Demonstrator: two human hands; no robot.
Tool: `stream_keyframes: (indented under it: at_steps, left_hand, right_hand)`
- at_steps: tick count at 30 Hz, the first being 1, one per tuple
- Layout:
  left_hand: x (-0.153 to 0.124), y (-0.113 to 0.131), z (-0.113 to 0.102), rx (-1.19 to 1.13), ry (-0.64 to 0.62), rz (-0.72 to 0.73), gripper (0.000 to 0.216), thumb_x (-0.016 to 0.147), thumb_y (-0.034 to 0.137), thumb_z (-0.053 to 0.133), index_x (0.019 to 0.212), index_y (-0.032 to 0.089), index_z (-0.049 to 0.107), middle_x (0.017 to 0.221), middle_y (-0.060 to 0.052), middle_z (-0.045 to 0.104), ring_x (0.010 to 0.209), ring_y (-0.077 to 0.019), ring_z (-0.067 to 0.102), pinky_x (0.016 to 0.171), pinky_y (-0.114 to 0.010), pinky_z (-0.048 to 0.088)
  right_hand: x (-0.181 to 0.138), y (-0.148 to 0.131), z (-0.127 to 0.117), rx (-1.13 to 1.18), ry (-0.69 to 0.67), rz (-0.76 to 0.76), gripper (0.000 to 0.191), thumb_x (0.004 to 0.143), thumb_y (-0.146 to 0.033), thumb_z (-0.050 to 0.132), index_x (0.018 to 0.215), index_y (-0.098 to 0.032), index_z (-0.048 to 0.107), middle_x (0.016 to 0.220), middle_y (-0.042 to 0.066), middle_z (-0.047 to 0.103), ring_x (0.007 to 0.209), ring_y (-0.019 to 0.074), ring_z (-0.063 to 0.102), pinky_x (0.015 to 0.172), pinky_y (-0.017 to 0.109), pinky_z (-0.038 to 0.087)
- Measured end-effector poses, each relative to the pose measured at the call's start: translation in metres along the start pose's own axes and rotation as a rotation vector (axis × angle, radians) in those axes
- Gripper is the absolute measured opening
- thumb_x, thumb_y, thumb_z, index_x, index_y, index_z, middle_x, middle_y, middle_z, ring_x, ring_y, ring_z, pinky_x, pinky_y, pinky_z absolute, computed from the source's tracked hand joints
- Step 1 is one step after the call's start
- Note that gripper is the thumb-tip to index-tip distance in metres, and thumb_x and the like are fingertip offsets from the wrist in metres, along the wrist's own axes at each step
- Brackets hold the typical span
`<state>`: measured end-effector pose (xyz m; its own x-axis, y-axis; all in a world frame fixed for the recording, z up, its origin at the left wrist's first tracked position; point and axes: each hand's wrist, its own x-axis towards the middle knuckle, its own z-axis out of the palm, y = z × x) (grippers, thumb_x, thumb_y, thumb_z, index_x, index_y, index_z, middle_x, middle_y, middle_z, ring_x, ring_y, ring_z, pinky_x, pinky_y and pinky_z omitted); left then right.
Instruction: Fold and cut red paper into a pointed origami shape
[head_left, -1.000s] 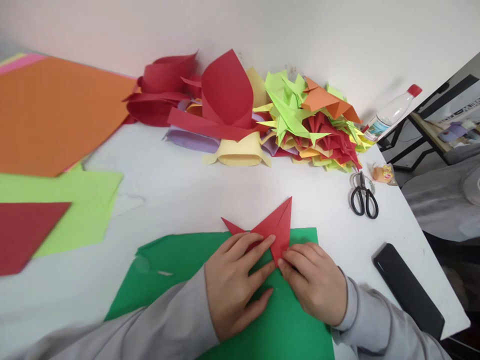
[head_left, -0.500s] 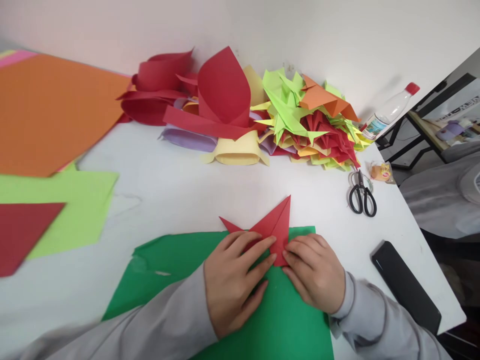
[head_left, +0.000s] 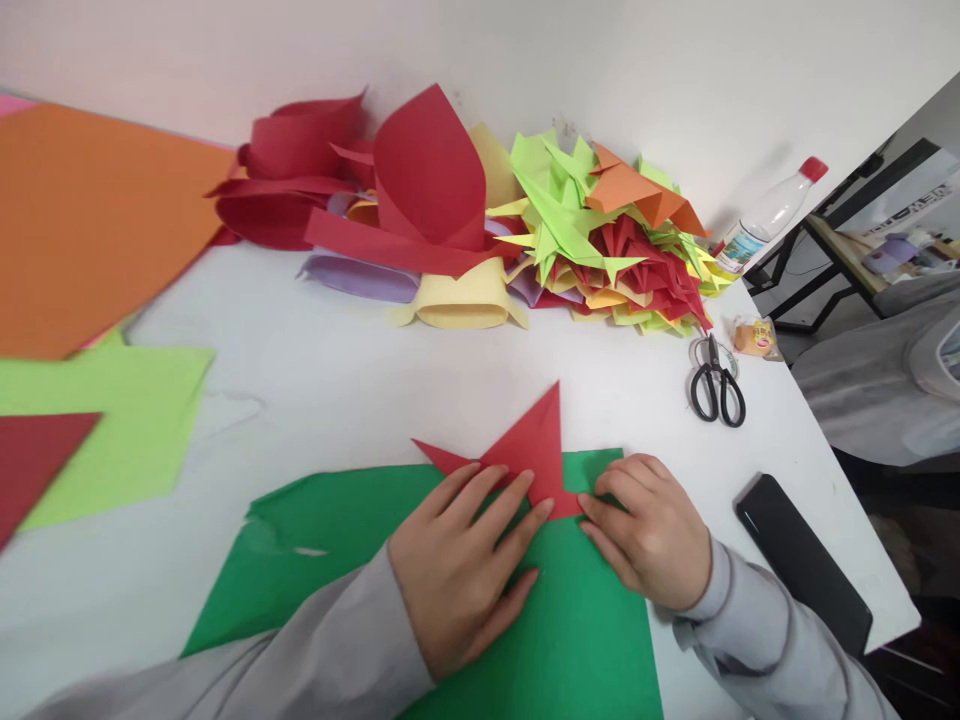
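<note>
A folded red paper piece (head_left: 534, 446) with two pointed tips lies on a green sheet (head_left: 337, 540) near the table's front. My left hand (head_left: 461, 565) lies flat with fingers spread, pressing the red piece's lower left part. My right hand (head_left: 649, 530) rests to the right, its fingertips pressed against the red piece's lower right edge, fingers slightly curled.
A heap of folded paper shapes (head_left: 600, 240) and curled red, yellow and purple strips (head_left: 405, 220) lies at the back. Black scissors (head_left: 716, 385), a small wrapped snack (head_left: 754, 337), a plastic bottle (head_left: 765, 215) and a black phone (head_left: 802, 565) are at right. Orange (head_left: 90, 220), lime (head_left: 112, 420) and red (head_left: 34, 455) sheets lie left.
My right hand has slid right along the red piece's lower edge, exposing more of it. The view has shifted slightly. My left hand keeps pressing.
</note>
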<state>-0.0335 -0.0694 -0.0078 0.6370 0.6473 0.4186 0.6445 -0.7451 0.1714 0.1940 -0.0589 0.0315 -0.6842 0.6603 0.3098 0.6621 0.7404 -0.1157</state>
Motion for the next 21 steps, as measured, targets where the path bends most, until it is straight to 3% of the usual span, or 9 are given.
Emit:
stream_keyframes:
  at_steps: [3,15,21]
  left_hand:
    - [0.0022,-0.0030,-0.0020,0.058,0.020,-0.026,0.039,0.087,0.033,0.048,0.116,0.015,0.066,0.116,-0.018,0.064,0.104,-0.0378,0.054,0.085,-0.056,0.048]
    - [0.0035,-0.0052,-0.0013,0.081,0.035,-0.017,0.038,0.086,0.030,0.049,0.113,0.011,0.068,0.115,-0.020,0.063,0.102,-0.0397,0.054,0.081,-0.056,0.049]
    - [0.0049,-0.0055,-0.0018,0.104,0.017,-0.002,0.037,0.085,0.031,0.052,0.113,0.011,0.067,0.115,-0.019,0.063,0.103,-0.0391,0.054,0.083,-0.055,0.049]
  right_hand:
    - [0.0005,0.0049,0.0041,-0.031,0.035,0.036,0.020,0.092,-0.021,0.050,0.096,-0.014,0.068,0.080,0.008,0.059,0.079,0.0207,0.052,0.072,0.037,0.046]
    - [0.0004,0.0034,-0.0029,-0.173,0.035,0.175,0.024,0.087,-0.012,0.050,0.069,-0.015,0.066,0.071,0.007,0.057,0.075,0.0211,0.051,0.071,0.038,0.041]
    - [0.0020,-0.0009,0.0023,-0.152,0.046,0.094,0.022,0.092,-0.022,0.052,0.102,-0.010,0.067,0.083,0.011,0.061,0.085,0.0234,0.052,0.076,0.039,0.044]
